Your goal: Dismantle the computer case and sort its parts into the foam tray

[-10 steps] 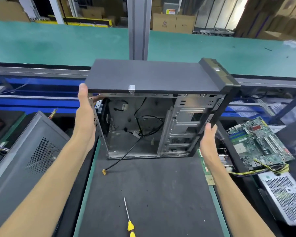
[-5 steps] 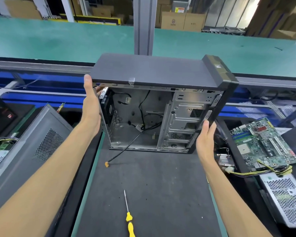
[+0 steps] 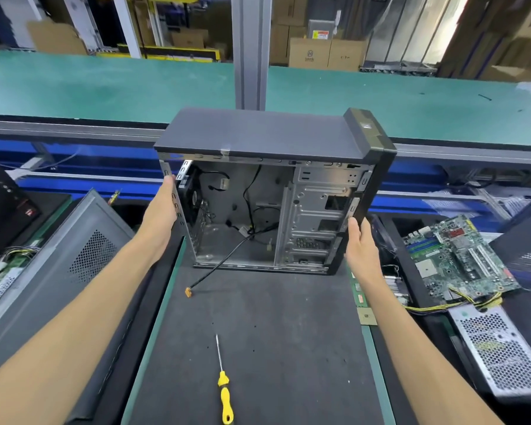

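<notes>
1. The case (image 3: pixel 267 191) stands upright on the dark mat (image 3: pixel 258 332), its open side facing me and its long axis running left to right across my view. The rear end is at my left, the black front bezel (image 3: pixel 370 179) at my right.

2. Inside, the shell looks nearly stripped: bare metal floor, a drive cage (image 3: pixel 316 216) toward the right, a fan (image 3: pixel 190 197) at the rear wall, and loose black cables. One cable (image 3: pixel 215 268) trails out over the bottom lip onto the mat, ending in a small orange plug (image 3: pixel 188 292).

3. My left hand (image 3: pixel 163 210) lies flat along the rear edge, fingers straight and pressing, not curled round anything.

4. My right hand (image 3: pixel 360 240) sits against the bezel's lower part, thumb on the near face; the fingers go behind it, so I cannot tell how tightly they hold.

5. So the case lies between my palms, each hand at one end of the long axis, both about equally near. I judge any lift or turn must keep that squeeze even, or one end drops.

6. The screwdriver (image 3: pixel 224 391) lies on the mat, well apart from both hands, pointing away from me.
</notes>
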`<state>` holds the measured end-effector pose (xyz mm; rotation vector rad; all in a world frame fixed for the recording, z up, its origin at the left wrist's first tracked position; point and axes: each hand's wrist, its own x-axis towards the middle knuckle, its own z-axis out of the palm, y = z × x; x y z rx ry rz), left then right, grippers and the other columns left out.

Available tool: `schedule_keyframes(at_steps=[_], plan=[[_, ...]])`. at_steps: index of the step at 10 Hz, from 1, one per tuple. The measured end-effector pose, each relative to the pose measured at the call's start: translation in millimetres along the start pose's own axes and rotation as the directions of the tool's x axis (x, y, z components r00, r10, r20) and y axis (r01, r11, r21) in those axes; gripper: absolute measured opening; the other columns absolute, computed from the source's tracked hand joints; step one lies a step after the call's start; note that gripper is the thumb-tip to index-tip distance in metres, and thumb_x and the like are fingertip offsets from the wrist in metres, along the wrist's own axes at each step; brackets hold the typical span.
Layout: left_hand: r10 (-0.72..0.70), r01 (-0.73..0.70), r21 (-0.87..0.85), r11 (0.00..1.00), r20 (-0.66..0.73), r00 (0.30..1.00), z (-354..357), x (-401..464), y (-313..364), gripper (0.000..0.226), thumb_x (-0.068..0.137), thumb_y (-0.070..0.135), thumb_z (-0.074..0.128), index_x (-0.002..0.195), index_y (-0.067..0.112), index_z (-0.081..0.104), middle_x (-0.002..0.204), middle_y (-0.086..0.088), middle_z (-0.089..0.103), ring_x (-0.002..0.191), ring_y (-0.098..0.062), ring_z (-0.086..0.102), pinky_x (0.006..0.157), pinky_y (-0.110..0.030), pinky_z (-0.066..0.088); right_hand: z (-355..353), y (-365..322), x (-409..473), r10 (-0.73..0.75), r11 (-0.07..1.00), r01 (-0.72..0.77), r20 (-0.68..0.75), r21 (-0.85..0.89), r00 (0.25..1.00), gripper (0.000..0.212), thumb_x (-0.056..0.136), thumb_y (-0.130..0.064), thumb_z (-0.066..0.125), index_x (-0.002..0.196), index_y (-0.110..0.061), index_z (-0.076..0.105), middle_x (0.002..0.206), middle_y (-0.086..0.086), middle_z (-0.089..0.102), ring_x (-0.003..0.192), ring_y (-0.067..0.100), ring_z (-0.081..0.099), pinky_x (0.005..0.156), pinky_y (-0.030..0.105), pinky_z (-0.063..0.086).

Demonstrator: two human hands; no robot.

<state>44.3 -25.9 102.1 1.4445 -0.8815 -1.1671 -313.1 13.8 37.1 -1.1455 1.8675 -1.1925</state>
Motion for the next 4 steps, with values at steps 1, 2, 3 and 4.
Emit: schedule_keyframes(at_steps=[1, 2, 3, 4], plan=[[0.012, -0.012, -0.007, 1.000, -0.017, 1.000, -3, -5, -5, 0.043, 0.103, 0.055, 0.039, 0.133, 0.030, 0.056, 0.135, 0.006, 0.055, 0.122, -0.009, 0.050, 0.121, -0.041, 0.029, -5, -1, 0, -0.009, 1.000, 0.009, -0.013, -0.024, 1.000, 0.060, 0.105, -0.060, 0.032, 0.158, -0.031, 0.031, 0.155, -0.001, 0.046, 0.142, 0.025, 0.041, 0.105, 0.036, 0.030], [0.019, -0.018, 0.022, 1.000, -0.015, 1.000, -7, -10, -8, 0.034, 0.105, 0.045, 0.037, 0.121, 0.030, 0.062, 0.119, 0.012, 0.060, 0.113, -0.003, 0.053, 0.118, -0.044, 0.035, -9, -4, -3, -0.030, 0.999, 0.030, 0.013, -0.025, 0.999, 0.053, 0.107, -0.051, 0.035, 0.155, -0.029, 0.037, 0.127, -0.009, 0.057, 0.117, 0.015, 0.049, 0.095, 0.031, 0.030], [0.062, -0.063, 0.049, 0.997, 0.020, 0.998, -12, -24, -9, 0.038, 0.103, 0.048, 0.037, 0.134, 0.036, 0.055, 0.133, 0.018, 0.053, 0.127, -0.005, 0.047, 0.109, -0.044, 0.042, -16, -1, -7, -0.050, 0.998, 0.050, 0.023, -0.028, 0.999, 0.046, 0.107, -0.043, 0.040, 0.151, -0.028, 0.043, 0.104, -0.016, 0.057, 0.099, 0.010, 0.052, 0.091, 0.031, 0.035], [0.166, -0.166, 0.153, 0.974, 0.009, 0.986, -20, -44, -19, 0.029, 0.104, 0.046, 0.040, 0.126, 0.037, 0.057, 0.122, 0.020, 0.061, 0.120, -0.005, 0.057, 0.098, -0.037, 0.050, -22, 10, -19, -0.068, 0.997, 0.069, 0.028, -0.035, 0.997, 0.038, 0.104, -0.038, 0.048, 0.142, -0.030, 0.049, 0.116, -0.010, 0.062, 0.098, 0.012, 0.059, 0.085, 0.032, 0.042]])
